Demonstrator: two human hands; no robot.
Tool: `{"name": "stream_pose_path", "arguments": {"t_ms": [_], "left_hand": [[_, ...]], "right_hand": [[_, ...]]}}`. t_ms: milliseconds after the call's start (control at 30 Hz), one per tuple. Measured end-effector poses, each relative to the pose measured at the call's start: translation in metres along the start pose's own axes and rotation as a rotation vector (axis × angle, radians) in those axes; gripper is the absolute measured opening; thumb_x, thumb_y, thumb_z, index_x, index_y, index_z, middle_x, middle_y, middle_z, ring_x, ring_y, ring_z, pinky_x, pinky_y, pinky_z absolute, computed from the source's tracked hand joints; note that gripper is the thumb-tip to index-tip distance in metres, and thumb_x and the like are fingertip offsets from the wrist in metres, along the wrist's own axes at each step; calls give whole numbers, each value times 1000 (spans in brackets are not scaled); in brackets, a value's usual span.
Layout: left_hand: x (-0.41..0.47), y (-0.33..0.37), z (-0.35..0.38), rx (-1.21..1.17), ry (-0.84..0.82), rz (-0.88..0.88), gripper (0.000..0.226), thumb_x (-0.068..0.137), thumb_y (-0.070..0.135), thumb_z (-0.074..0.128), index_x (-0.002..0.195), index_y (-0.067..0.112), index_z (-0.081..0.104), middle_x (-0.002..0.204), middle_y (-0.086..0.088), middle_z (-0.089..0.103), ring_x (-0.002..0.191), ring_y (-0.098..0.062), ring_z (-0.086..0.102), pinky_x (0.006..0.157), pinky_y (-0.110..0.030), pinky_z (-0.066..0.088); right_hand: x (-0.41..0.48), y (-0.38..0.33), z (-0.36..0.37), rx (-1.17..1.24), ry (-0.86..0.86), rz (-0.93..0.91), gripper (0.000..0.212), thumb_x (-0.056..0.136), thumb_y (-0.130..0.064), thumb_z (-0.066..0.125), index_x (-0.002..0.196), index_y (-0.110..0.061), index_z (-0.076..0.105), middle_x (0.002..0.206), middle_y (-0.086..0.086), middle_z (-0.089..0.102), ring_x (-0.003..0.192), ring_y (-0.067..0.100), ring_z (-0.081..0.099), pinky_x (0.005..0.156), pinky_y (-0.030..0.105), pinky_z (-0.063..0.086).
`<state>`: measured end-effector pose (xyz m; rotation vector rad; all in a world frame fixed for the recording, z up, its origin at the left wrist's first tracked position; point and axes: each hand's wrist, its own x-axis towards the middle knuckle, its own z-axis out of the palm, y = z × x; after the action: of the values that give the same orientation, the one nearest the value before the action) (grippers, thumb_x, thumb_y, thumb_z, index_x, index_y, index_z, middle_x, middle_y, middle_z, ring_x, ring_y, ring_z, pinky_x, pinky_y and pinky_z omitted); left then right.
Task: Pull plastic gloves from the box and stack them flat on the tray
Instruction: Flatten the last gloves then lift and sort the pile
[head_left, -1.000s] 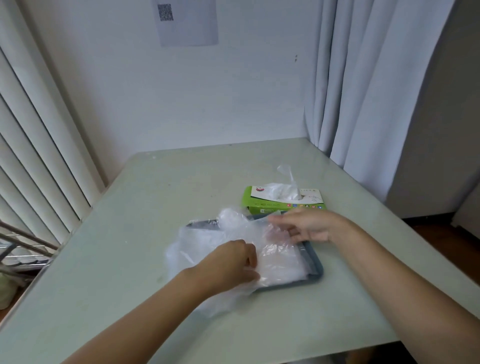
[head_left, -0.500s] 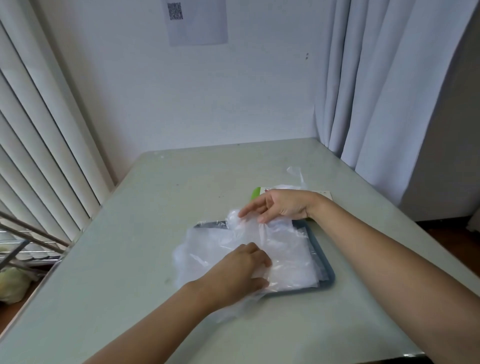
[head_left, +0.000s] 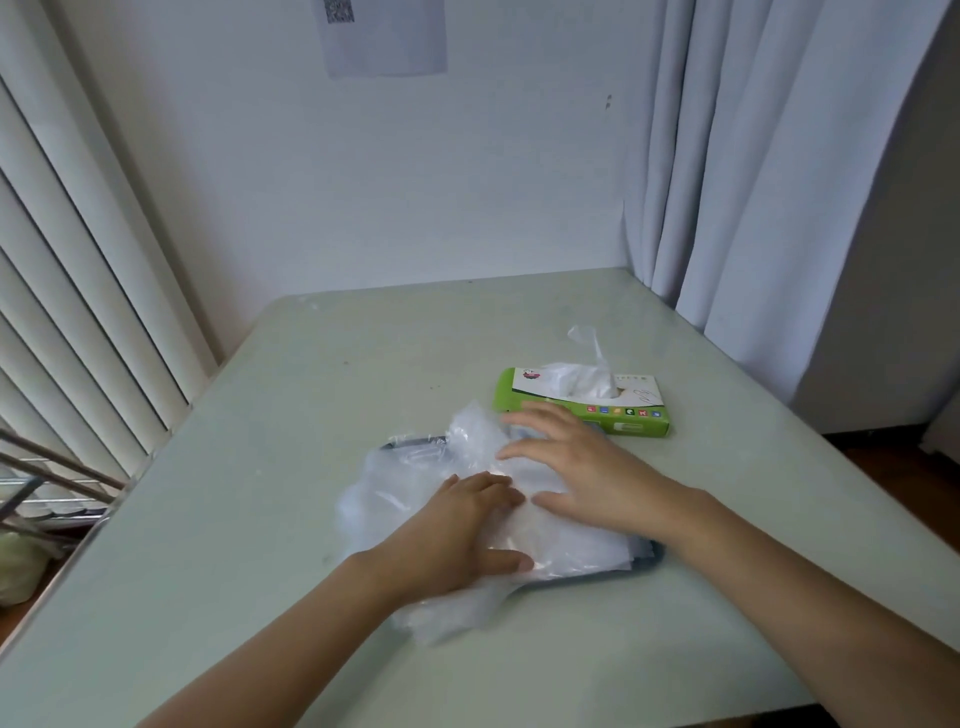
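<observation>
A pile of clear plastic gloves (head_left: 415, 483) lies on a dark grey tray (head_left: 647, 558) in the middle of the table, spilling over the tray's left and near edges. My left hand (head_left: 457, 535) presses flat on the near part of the pile, thumb spread to the right. My right hand (head_left: 571, 462) lies flat on the pile's far right part, fingers spread and pointing left. Behind the tray stands a green and white glove box (head_left: 623, 415) with a clear glove (head_left: 587, 374) sticking up out of its opening.
The pale green table (head_left: 311, 389) stands in a corner, with a white wall behind, grey curtains (head_left: 753, 182) at the right and vertical blinds (head_left: 67, 286) at the left. A metal rack (head_left: 36, 483) sits beyond the table's left edge.
My right hand has come back from the pile's far edge and now lies flat on the gloves. My left hand has opened out flat. The box is in view again.
</observation>
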<state>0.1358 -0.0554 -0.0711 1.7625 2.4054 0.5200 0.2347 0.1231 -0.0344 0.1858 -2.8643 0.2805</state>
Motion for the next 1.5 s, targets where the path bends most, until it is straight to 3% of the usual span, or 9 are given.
{"name": "stream_pose_path", "arguments": {"t_ms": [133, 367, 567, 700, 833, 967, 1233, 1367, 1500], "left_hand": [[-3, 1, -6, -96, 40, -17, 34, 82, 44, 68, 109, 27, 56, 113, 11, 54, 103, -10, 49, 90, -19, 37], [-6, 7, -16, -128, 62, -2, 7, 85, 21, 58, 80, 25, 57, 96, 6, 63, 89, -11, 57, 83, -24, 44], [-10, 26, -49, -311, 198, -123, 29, 97, 39, 49, 96, 18, 69, 92, 17, 67, 88, 5, 59, 79, -14, 44], [0, 29, -42, -113, 11, -110, 33, 102, 28, 41, 129, 20, 57, 127, 10, 61, 115, -7, 55, 95, -17, 38], [5, 21, -13, -18, -262, -64, 49, 101, 28, 40, 148, 15, 32, 155, 0, 31, 143, -19, 26, 117, -30, 18], [-2, 8, -8, 117, -352, -120, 78, 95, 57, 41, 154, 30, -2, 161, 10, -10, 148, -11, -11, 120, -40, -5], [-9, -20, -32, 337, -488, -296, 123, 55, 91, 26, 150, 29, -20, 159, 1, -20, 148, -22, -14, 118, -46, -8], [-5, -27, -64, 292, -593, -359, 121, 65, 75, 63, 152, 31, -8, 162, 6, -4, 149, -18, -2, 121, -40, 0], [13, -25, -99, 124, -417, -390, 83, 76, 61, 67, 146, 39, 30, 151, 14, 36, 137, -11, 36, 110, -26, 26]], "right_hand": [[-8, 11, 3, -169, -208, -3, 46, 85, -30, 66, 130, -26, 56, 159, -5, 15, 148, 16, -4, 119, 32, 1], [-4, 3, 11, -227, 90, -161, 13, 70, -27, 65, 60, -25, 72, 97, -4, 72, 106, 22, 65, 111, 33, 27], [-24, 0, 10, -98, 105, -227, 33, 87, -29, 46, 67, -19, 71, 100, -3, 72, 109, 14, 60, 113, 30, 20], [-40, 2, 17, 116, -149, -127, 33, 95, -36, 44, 90, -16, 70, 131, -7, 59, 132, 5, 41, 116, 17, 10], [-50, -5, 15, 559, -227, 139, 34, 98, -51, 37, 100, -31, 64, 121, -15, 60, 115, 2, 53, 103, 30, 40], [-52, -4, 14, 406, -236, 233, 43, 95, -39, 53, 136, -32, 44, 122, -19, 55, 114, -2, 49, 102, 24, 38], [-38, 17, -1, 42, -516, 271, 92, 81, -63, 60, 152, -37, 7, 161, -3, -7, 148, 17, -4, 120, 30, 4], [-30, 17, -17, 43, -555, 290, 89, 77, -58, 68, 150, -34, 23, 158, -8, 19, 144, 21, 19, 116, 31, 21], [-13, 36, -32, 239, -260, 369, 42, 78, -55, 69, 112, -31, 64, 106, -17, 62, 99, 5, 58, 87, 23, 46]]}}
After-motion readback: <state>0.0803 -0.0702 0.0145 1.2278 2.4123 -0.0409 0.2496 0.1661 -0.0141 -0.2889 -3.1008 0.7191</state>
